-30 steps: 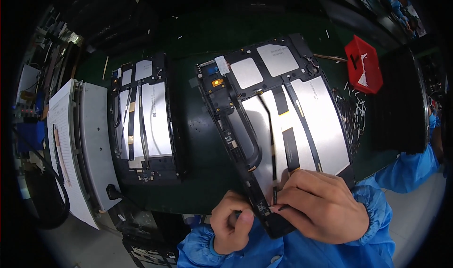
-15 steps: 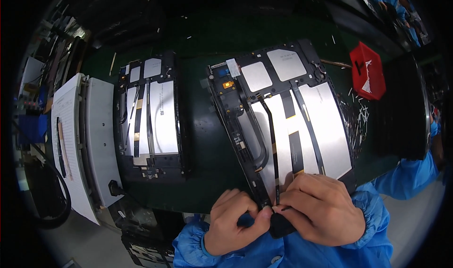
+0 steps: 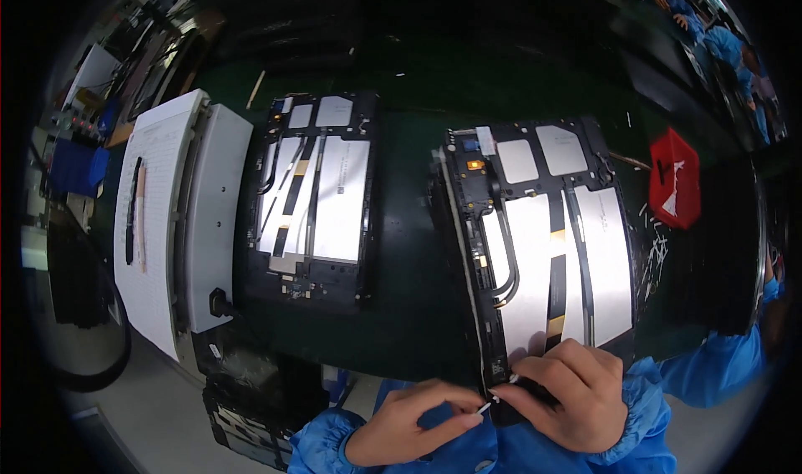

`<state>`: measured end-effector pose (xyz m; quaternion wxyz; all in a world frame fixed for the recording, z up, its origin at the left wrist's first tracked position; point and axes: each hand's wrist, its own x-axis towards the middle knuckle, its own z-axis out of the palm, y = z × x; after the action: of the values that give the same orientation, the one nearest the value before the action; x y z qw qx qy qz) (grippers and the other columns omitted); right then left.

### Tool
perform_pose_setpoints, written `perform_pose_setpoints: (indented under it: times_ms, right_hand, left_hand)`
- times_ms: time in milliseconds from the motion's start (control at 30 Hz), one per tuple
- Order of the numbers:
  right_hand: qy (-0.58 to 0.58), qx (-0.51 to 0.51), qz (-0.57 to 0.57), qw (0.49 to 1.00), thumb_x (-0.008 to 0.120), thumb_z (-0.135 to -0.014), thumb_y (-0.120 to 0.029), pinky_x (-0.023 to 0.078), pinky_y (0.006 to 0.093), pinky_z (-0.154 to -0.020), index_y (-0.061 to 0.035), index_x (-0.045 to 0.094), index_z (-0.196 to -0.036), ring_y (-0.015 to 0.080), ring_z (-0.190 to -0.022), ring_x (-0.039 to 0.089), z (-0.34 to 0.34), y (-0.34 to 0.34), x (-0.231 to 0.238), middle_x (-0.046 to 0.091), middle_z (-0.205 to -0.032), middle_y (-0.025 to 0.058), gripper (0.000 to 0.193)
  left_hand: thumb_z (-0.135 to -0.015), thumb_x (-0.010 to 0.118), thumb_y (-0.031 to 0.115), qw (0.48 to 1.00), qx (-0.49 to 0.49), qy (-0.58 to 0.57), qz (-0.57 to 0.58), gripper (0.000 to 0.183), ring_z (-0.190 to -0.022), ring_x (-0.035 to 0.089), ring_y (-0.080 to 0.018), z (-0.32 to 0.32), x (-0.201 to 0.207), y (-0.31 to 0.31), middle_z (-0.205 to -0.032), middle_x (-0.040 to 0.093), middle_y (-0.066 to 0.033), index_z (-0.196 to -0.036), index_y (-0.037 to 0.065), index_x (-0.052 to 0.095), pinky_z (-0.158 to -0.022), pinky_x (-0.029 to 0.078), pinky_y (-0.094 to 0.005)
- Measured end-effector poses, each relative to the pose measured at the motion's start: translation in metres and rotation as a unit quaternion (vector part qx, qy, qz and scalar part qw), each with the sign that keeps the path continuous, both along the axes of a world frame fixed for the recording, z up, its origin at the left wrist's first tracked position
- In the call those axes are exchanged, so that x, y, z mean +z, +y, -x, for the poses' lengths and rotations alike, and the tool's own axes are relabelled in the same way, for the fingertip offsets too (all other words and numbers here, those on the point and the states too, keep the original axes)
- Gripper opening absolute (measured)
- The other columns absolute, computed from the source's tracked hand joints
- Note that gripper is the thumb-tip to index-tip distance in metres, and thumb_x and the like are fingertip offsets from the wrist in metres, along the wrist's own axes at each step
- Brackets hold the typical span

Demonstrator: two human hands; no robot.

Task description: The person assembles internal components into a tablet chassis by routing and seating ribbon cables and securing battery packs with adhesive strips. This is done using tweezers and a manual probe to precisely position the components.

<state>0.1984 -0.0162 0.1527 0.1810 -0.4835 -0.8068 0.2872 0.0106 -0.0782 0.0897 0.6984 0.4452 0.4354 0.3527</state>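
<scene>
An opened tablet [image 3: 610, 248] with silver battery panels and black ribbon cables lies at the right, its near end under my hands. My left hand [image 3: 413, 424] is closed in a pinch on a small white strip [image 3: 482, 409] at the tablet's near left corner. Just beside it, my right hand [image 3: 576, 399] rests over the near end, thumb and fingers curled together by tiny white bits. What its fingertips grip is too small to make out. Both sleeves are blue.
A second opened tablet [image 3: 344, 198] lies left of mine. Farther left, a grey box [image 3: 219, 215] stands by papers [image 3: 163, 215] with pens. A red bin [image 3: 673, 182] is at the right, near scattered white strips [image 3: 656, 261]. Another opened device [image 3: 242, 424] sits low left.
The view has shifted, so things appear farther right. The black ribbon cable at my fingertips no longer shows there. My left hand has drawn slightly away from the tablet, a white strip now visible in it.
</scene>
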Motion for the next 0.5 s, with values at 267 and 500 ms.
perform_pose_setpoints:
  times_ms: [267,500]
  right_hand:
    - [0.241,0.033,0.064,0.968,0.075,-0.071,-0.01,0.053,0.0266,-0.058,-0.0037,0.068,-0.083,0.0187,-0.063,0.065,-0.017,-0.006,-0.003,0.063,-0.077,0.0086,0.015]
    - [0.29,0.093,0.078,0.949,0.07,-0.078,-0.012,0.054,0.0272,-0.063,-0.0045,0.067,-0.098,0.019,-0.07,0.066,-0.029,-0.006,-0.006,0.066,-0.093,0.0112,0.021]
  left_hand:
    - [-0.083,0.063,0.01,0.996,-0.012,0.083,-0.032,0.013,-0.081,0.063,-0.0186,-0.009,0.022,0.014,-0.09,0.064,-0.0116,-0.091,-0.001,0.064,-0.071,0.048,-0.0272]
    - [-0.081,0.061,-0.001,0.986,0.063,-0.023,-0.153,0.013,-0.075,0.062,-0.0194,-0.026,0.02,0.013,-0.081,0.063,-0.0127,-0.094,-0.002,0.062,-0.064,0.047,-0.027]
